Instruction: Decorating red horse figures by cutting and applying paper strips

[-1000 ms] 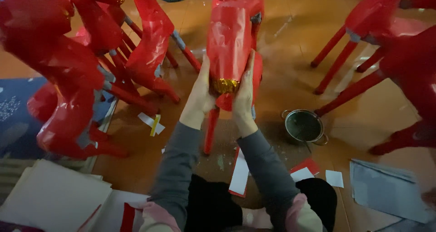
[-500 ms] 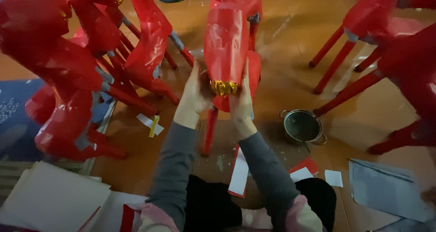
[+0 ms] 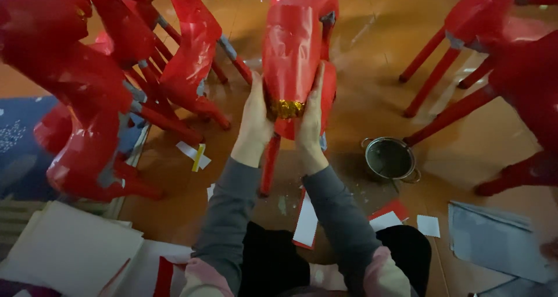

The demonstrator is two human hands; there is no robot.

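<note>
Tall figure wrapped in glossy red paper [image 3: 293, 53] stands on the brown wooden floor [image 3: 360, 99], centre of view, directly ahead of the person. Wrapping is crinkled and shiny, catching light in pale streaks. Body is a long upright bulge; thin red stick legs run down from it to the floor. A band of crumpled gold foil [image 3: 288, 108] sits at the body's lower end.

Left hand [image 3: 256, 120] lies flat against the figure's left side, fingers extended upward along the red paper. Right hand [image 3: 311, 117] presses the opposite side the same way, fingers straight and together. Both palms face inward, the gold band between them. Grey sleeves cover both forearms.

Left of the figure: a cluster of similar red-wrapped figures [image 3: 87, 82], tilted, legs splayed, some grey tape at the joints. Right of the figure: more red-wrapped figures [image 3: 500, 47] with long slanting legs.

Just right of the figure's legs, a small round metal pot [image 3: 390, 158] with two side handles, dark inside. Near its base, scattered red and white paper scraps [image 3: 305, 221] lie flat. Further right, grey sheets [image 3: 494, 242]. Far lower left of it, a stack of pale cardboard sheets [image 3: 70, 250].
</note>
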